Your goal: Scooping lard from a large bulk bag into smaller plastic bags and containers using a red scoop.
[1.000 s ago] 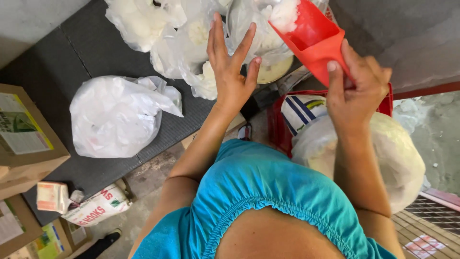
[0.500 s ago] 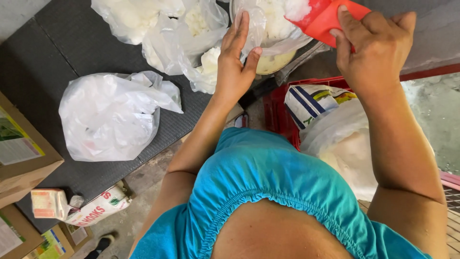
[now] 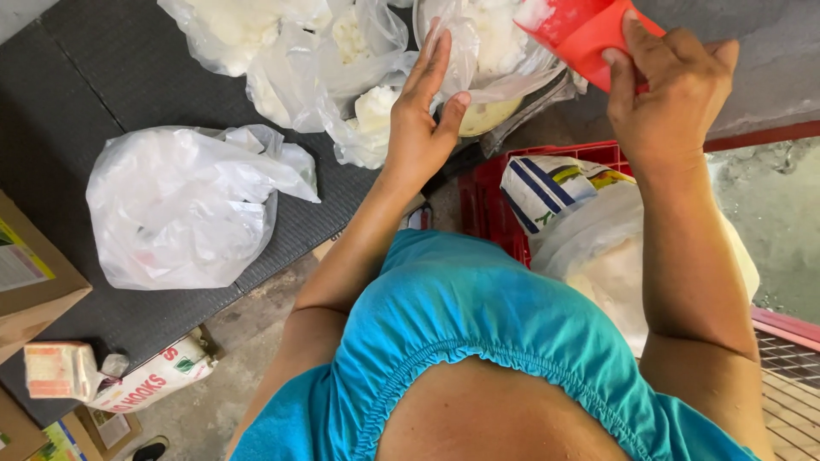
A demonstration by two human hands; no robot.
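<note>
Two hands at a thin, limp clear plastic bag (image 3: 491, 51) of white grains on the dark mat (image 3: 77, 94): left hand (image 3: 423, 115) spread, fingers holding its slippery rim open; right hand (image 3: 670, 94) clamped around a stiff red scoop (image 3: 581, 30) above it, best gripped by its back end

I count two hands, left (image 3: 418, 128) and right (image 3: 662, 94), one red scoop (image 3: 581, 30), one red crate (image 3: 547, 196), one sack (image 3: 547, 188), two cartons (image 3: 34, 282), and about four plastic bags (image 3: 184, 205).
</note>
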